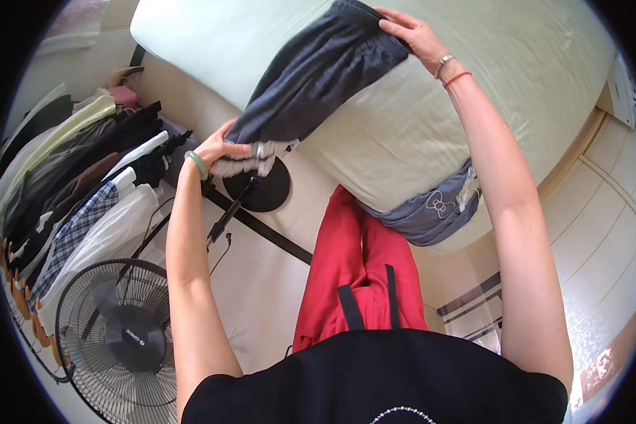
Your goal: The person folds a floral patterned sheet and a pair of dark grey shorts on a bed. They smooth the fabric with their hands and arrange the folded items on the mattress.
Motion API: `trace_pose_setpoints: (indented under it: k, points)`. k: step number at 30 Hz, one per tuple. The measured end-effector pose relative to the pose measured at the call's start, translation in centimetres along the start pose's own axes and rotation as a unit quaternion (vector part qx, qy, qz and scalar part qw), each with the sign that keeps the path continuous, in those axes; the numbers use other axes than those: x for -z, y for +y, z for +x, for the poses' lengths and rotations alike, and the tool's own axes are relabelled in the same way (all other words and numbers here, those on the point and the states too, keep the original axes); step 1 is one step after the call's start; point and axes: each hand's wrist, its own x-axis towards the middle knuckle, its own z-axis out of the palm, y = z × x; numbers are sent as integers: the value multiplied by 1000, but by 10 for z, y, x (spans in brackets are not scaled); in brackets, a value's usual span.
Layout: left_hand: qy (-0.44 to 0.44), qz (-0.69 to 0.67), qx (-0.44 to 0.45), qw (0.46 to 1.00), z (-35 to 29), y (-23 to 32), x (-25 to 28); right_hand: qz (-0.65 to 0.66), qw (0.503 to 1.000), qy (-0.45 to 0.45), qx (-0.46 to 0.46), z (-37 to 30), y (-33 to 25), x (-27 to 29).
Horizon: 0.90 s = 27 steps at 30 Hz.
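Note:
A dark grey garment (318,78) with a pale, ruffled trim (247,161) at its lower left end is stretched between my hands, above the bed's edge. My left hand (222,150) pinches the end beside the trim, thumb on top. At the other end, up and to the right, my right hand (413,35) grips the fabric with its fingers closed. The garment's exact kind cannot be made out. Lower on the bed lies a folded blue-grey garment (424,212) with a white bow outline, apart from both hands.
The bed (530,85) with a pale green sheet fills the top and right. A black standing fan (131,339) is at the lower left, beside a rack of hanging clothes (85,191). A round black base (268,187) stands on the floor below my left hand.

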Motion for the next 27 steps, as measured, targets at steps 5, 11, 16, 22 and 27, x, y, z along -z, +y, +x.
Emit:
trace_pose_setpoints:
  k: [5,11,16,22,27]
  points:
    - [369,341,-264,823,50,-5,-50,-480,823,290,94,-5,81,16]
    - [265,552,-345,711,65,-23,-162,-673,729,120,32,-100,141,-92]
    - [231,501,-339,762,41,-73,-213,-676,735,-32,-35,-205,183,-158]
    - [111,480,-375,785,30,-66,-263,-474,863,-129,-114,-310,223,-173]
    - [71,380,-362,848,70,-32,-336,-460,836,283,98,-287,150,-27]
